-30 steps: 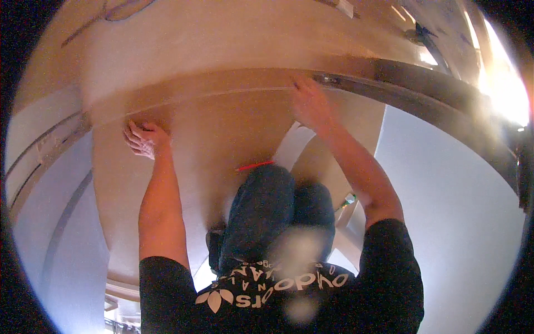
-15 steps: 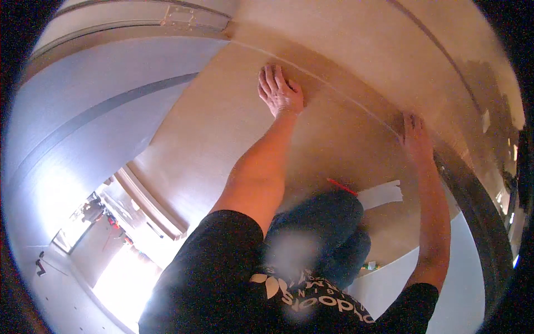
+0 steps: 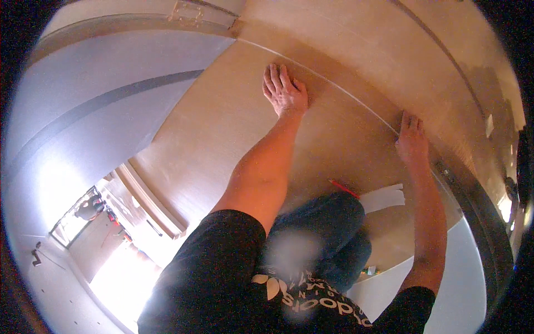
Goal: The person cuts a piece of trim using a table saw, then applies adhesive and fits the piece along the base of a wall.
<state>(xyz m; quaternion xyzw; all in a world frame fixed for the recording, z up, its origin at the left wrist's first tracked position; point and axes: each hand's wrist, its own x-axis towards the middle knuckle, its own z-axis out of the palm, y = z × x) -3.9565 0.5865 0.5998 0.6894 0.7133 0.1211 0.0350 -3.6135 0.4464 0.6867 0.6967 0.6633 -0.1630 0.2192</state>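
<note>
My left hand (image 3: 286, 94) lies on a broad brown wood-like panel (image 3: 222, 122), palm down with the fingers stretched out. It holds nothing. Beyond the fingertips a thin pale seam (image 3: 328, 80) curves along the far edge of the panel. At the right end of that seam rests my right hand (image 3: 413, 142), its fingers extended across the line onto the brown surface behind; no object shows in it. My knees (image 3: 322, 222) are over the near part of the panel. Beside them lie a red pencil-like stick (image 3: 344, 188) and a white strip (image 3: 382, 199).
A pale grey-white panel (image 3: 100, 100) with a dark stripe stands at left. On the right runs a dark curved rail (image 3: 473, 195), with a white panel (image 3: 464, 261) below it. Long pale boards (image 3: 147, 195) lie at the lower left, near a bright opening.
My view has shifted slightly. The pale line along the seam shows brighter and longer. My right hand's fingers sit a little differently at the seam; my left hand stays on the panel.
</note>
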